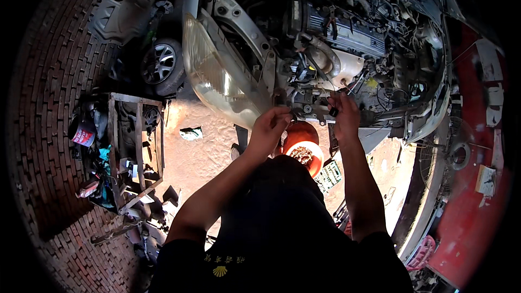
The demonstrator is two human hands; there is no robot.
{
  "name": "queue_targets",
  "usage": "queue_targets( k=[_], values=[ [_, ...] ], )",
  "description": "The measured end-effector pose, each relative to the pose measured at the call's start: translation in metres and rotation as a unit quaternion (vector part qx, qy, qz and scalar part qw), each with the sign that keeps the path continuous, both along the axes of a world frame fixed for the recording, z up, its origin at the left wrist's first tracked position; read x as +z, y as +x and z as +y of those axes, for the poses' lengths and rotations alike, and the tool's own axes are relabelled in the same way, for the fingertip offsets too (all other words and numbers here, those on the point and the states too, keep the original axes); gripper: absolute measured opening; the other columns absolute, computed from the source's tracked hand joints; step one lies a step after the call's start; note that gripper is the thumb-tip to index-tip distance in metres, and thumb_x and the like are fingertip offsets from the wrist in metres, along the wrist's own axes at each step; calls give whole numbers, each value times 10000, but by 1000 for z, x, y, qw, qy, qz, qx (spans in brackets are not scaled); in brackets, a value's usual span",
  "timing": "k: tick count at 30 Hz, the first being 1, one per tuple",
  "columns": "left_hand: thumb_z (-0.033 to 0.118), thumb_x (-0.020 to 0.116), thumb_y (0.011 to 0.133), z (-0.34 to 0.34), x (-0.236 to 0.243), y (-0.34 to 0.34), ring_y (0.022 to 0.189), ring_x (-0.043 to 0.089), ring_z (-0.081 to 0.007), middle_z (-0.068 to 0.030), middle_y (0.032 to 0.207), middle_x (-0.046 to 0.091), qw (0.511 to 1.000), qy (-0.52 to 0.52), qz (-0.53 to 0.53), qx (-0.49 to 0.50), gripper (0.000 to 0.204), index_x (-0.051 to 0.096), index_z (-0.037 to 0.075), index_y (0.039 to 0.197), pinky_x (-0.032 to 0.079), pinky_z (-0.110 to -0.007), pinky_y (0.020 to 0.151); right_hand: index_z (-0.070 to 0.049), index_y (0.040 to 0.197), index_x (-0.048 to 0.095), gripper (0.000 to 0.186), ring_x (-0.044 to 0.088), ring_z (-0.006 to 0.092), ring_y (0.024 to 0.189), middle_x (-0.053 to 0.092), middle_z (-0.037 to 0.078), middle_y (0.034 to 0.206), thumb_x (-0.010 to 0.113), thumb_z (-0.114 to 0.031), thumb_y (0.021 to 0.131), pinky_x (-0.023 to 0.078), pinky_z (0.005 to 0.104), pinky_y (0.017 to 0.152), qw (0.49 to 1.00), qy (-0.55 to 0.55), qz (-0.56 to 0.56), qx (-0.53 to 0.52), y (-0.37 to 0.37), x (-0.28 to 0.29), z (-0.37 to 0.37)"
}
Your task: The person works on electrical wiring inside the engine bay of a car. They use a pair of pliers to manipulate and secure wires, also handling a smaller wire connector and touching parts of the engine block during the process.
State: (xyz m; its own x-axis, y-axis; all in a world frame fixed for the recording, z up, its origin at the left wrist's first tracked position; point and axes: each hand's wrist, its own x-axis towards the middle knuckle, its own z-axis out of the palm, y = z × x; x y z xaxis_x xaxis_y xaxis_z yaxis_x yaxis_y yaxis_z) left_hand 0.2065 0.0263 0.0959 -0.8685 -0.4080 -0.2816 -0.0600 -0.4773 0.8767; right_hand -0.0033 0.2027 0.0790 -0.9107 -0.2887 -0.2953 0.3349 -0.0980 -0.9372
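Observation:
My left hand (269, 128) is at the front of an open car engine bay (347, 27), beside the cloudy headlamp (217, 76). Its fingers are curled together; whatever they may hold is too small to make out. Slightly higher and to the right, my right hand (345, 118) grips a small black object (333, 112), just below a pale metal shield (353, 65) and some thin lines or hoses. Below and between my hands, on the floor, stands an orange bowl (313, 164) with small parts in it.
A socket set (329, 177) lies beside the bowl. At left are a metal frame cart (138, 153) with clutter, a loose wheel (163, 62) and a brick surface (49, 103). A fan guard (426, 163) and red panel (461, 222) are at right.

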Motion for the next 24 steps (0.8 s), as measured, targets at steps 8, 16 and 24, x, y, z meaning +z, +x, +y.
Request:
queue_targets(
  k=[8, 16, 24],
  values=[
    [162, 661, 1043, 25, -10, -65, 1089, 634, -137, -62, 1158, 678, 999, -21, -6, -28, 326, 600, -6, 1315, 505, -319, 994, -4, 997, 706, 276, 682, 147, 882, 746, 99, 998, 616, -256, 1065, 525, 323, 828, 998, -65, -19, 15, -6, -3, 5],
    [21, 769, 897, 15, -32, -150, 945, 626, -170, -82, 1089, 613, 945, -318, 11, 73, 587, 560, 47, 1444, 538, -307, 822, 6, 1122, 684, 288, 714, 172, 962, 750, 105, 1083, 590, -263, 1074, 533, 324, 852, 983, -128, -82, 100, -37, -4, 21],
    [120, 855, 807, 4, -16, -184, 847, 594, -272, -123, 975, 572, 815, -570, -105, 18, 542, 691, 90, 1323, 515, -384, 759, 13, 1167, 623, 269, 726, 202, 1008, 746, 142, 1168, 558, -236, 1090, 558, 346, 874, 974, -129, -130, 136, -50, -2, 37]
  ],
)
